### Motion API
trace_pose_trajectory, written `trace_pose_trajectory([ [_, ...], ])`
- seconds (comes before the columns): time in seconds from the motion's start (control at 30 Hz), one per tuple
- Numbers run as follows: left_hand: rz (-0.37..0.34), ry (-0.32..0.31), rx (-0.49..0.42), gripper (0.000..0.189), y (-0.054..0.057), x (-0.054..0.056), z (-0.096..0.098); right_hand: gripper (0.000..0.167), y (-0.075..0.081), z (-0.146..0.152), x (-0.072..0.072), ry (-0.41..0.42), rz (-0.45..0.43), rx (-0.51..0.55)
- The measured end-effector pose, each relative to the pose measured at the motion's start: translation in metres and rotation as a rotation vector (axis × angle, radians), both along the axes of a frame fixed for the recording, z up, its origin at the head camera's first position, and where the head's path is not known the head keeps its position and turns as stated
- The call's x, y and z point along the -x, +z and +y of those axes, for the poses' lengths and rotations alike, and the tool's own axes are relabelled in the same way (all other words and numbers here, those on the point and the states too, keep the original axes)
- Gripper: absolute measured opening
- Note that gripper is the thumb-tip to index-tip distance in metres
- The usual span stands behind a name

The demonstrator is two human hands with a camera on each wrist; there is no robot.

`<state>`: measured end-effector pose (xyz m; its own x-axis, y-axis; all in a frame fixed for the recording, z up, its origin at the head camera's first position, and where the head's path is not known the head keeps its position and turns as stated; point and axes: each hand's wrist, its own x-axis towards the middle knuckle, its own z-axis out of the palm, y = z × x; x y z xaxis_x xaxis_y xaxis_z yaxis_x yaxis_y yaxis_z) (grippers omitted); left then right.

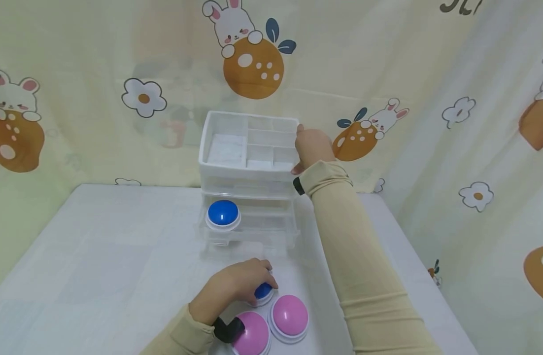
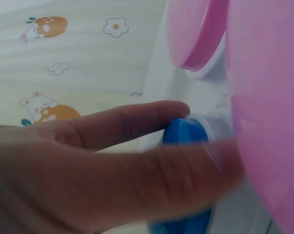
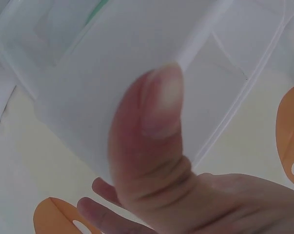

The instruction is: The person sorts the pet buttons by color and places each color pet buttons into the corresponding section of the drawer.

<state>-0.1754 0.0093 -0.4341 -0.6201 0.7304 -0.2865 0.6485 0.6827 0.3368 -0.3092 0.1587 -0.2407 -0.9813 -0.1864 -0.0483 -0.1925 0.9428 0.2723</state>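
Note:
In the head view my left hand point(image 1: 238, 286) pinches a blue dome push button point(image 1: 263, 291) with a white base. The left wrist view shows thumb and forefinger on either side of the blue button point(image 2: 185, 130). My right hand point(image 1: 315, 148) holds the right side of a white drawer organizer point(image 1: 247, 172); the thumb point(image 3: 154, 107) lies against its wall in the right wrist view. A clear lower drawer point(image 1: 267, 224) stands pulled out, and another blue button point(image 1: 223, 213) sits at its left.
Two pink dome buttons, one at the right point(image 1: 290, 315) and one under the left wrist point(image 1: 252, 333), stand on the white table point(image 1: 98, 256). The organizer's top has several compartments. A curtain with printed rabbits point(image 1: 174, 59) hangs behind the table.

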Motion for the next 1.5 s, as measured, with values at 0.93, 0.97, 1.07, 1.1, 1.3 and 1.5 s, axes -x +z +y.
trace_pose_trajectory([
  [0.93,-0.046,0.066,-0.023,0.054,0.019,-0.005,-0.006,0.106,0.000,0.000,0.003,-0.051,-0.048,0.040],
  [0.97,-0.047,0.065,-0.037,0.054,0.022,-0.006,-0.007,0.106,0.000,-0.001,0.003,-0.053,-0.051,0.044],
  [1.07,-0.043,0.062,-0.086,0.055,0.028,-0.007,-0.010,0.106,0.000,-0.001,0.003,-0.056,-0.057,0.056],
  [1.1,-0.041,0.061,-0.105,0.056,0.030,-0.008,-0.012,0.106,0.000,-0.001,0.003,-0.056,-0.057,0.057],
  [1.3,0.016,0.031,-0.209,0.055,0.037,-0.008,-0.017,0.106,0.000,-0.002,0.003,-0.060,-0.057,0.075],
  [1.5,0.104,0.011,-0.326,0.060,0.041,-0.002,-0.019,0.106,0.001,-0.002,0.004,-0.066,-0.060,0.080],
])
